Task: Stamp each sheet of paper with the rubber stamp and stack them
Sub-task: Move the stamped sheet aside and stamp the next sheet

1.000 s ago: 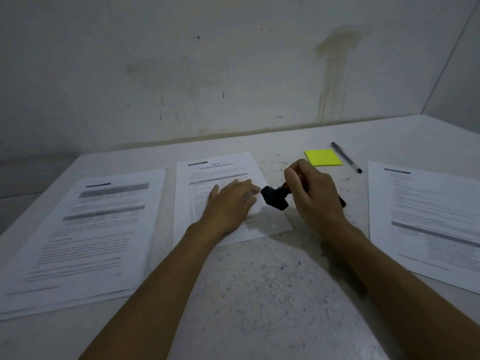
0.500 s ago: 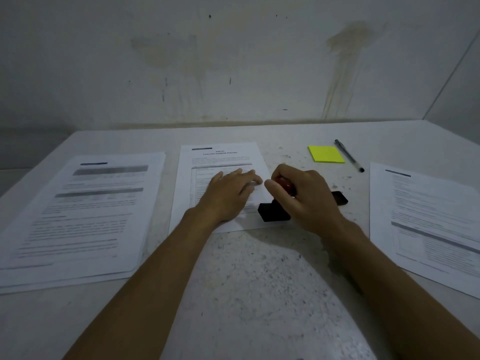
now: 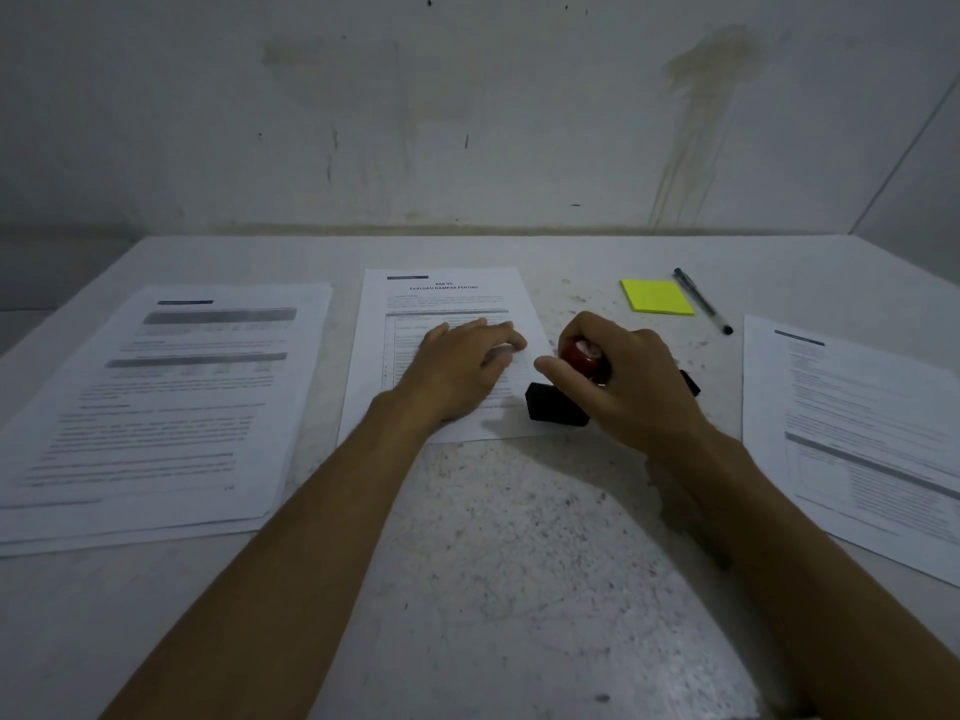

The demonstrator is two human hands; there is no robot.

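Observation:
A single printed sheet point(image 3: 452, 298) lies in the middle of the table. My left hand point(image 3: 460, 368) rests flat on it, fingers spread. My right hand point(image 3: 623, 387) grips the red knob point(image 3: 584, 356) of a rubber stamp, whose black base point(image 3: 553, 405) sits pressed on the sheet's lower right corner. A stack of printed sheets point(image 3: 171, 402) lies at the left. Another printed sheet or stack point(image 3: 857, 433) lies at the right. A small black object point(image 3: 691, 383), partly hidden behind my right hand, lies on the table.
A yellow sticky-note pad point(image 3: 657, 297) and a black pen point(image 3: 702, 300) lie behind my right hand. The speckled white table point(image 3: 493, 553) meets a stained wall at the back and a second wall at the right corner.
The stamp was tilted in the air a second ago; my right hand has brought it down flat onto the sheet's lower right corner. My left hand stays on the sheet.

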